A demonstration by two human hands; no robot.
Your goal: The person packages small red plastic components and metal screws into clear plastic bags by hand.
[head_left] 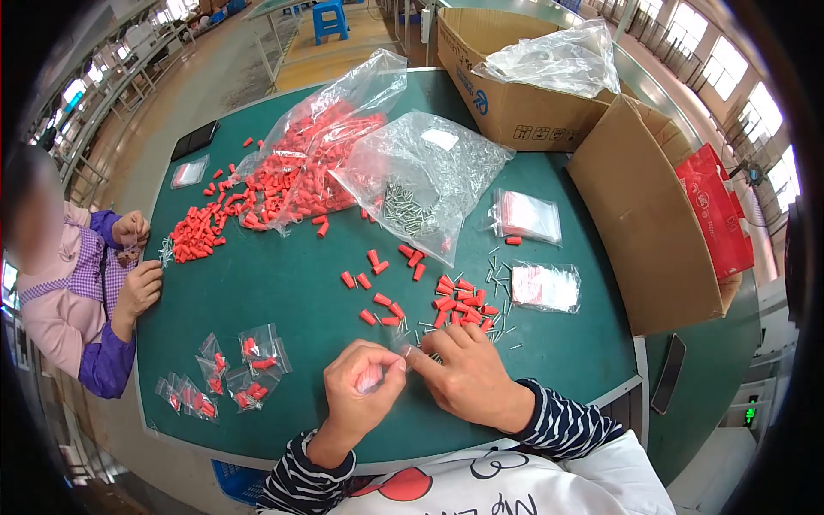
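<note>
My left hand is closed around a small clear plastic bag, with pinkish-white material showing inside the curled fingers. My right hand meets it at the bag's edge, thumb and fingertips pinched there; whether anything else is in that pinch is hidden. Just beyond my right fingers lies a loose pile of red plastic caps, with screws scattered around it. Left of my hands are several small zip bags with red caps in them.
A large bag of red caps and a clear bag of screws lie at the back. Stacks of flat bags sit right. Cardboard boxes line the right side. A co-worker's hands are at the left edge, near a phone.
</note>
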